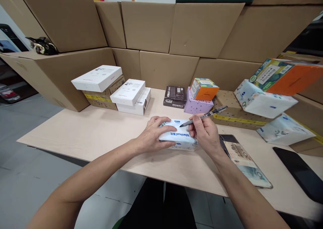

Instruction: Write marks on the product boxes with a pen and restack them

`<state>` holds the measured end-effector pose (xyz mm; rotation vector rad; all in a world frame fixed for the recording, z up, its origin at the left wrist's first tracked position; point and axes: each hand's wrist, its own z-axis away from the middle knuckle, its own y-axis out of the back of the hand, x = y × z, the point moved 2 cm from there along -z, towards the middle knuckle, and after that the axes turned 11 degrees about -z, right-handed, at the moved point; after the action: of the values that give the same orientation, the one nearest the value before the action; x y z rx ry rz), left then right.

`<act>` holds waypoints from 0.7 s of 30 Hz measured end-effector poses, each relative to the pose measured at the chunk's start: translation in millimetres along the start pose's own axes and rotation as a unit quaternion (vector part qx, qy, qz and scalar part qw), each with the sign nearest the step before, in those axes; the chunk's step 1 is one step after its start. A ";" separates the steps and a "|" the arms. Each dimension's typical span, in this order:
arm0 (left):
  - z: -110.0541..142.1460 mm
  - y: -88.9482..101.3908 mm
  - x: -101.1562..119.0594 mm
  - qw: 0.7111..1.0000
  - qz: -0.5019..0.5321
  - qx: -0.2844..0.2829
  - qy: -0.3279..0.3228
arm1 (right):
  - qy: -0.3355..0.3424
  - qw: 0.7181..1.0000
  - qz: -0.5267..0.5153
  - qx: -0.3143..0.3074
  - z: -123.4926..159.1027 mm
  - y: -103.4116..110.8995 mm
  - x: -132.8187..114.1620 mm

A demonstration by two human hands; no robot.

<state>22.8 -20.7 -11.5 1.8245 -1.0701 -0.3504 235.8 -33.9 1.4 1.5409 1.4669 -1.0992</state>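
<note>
On the light wooden table [70, 128] lies a white-and-blue pack of tissues [179, 130] with blue "Manhua" print, upside down from my side. My left hand [157, 131] grips its left end, thumb along the near edge and fingers over the top. In my right hand [205, 131] is a pen [214, 112], its grey tip pointing left at the top of the pack. Whether the tip touches the wrapper I cannot tell. The right hand's lower side rests against the pack's right end.
White boxes [101, 77] are stacked at the back left. A dark box [175, 96], a purple box [198, 105] and an orange box [205, 91] stand behind the pack. Banknotes [239, 155] and a black phone [297, 171] lie at right. Cardboard walls [166, 67] enclose the back.
</note>
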 end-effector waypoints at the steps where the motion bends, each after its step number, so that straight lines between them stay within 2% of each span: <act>1: 0.0 -0.2 0.0 1.000 0.000 0.000 -0.001 | 0.006 1.000 0.014 -0.005 0.1 0.4 1.0; 9: 0.4 -0.7 -0.7 1.000 -0.003 -0.001 -0.004 | 0.038 0.994 0.097 -0.030 0.4 -2.1 -4.0; 21: 0.0 -0.6 0.1 1.000 -0.001 0.004 -0.002 | 0.036 0.994 0.098 -0.032 0.1 -0.6 -2.4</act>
<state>23.2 -20.7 -12.0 1.8330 -1.0749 -0.3507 235.2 -34.8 3.6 1.6541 1.3507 -0.8815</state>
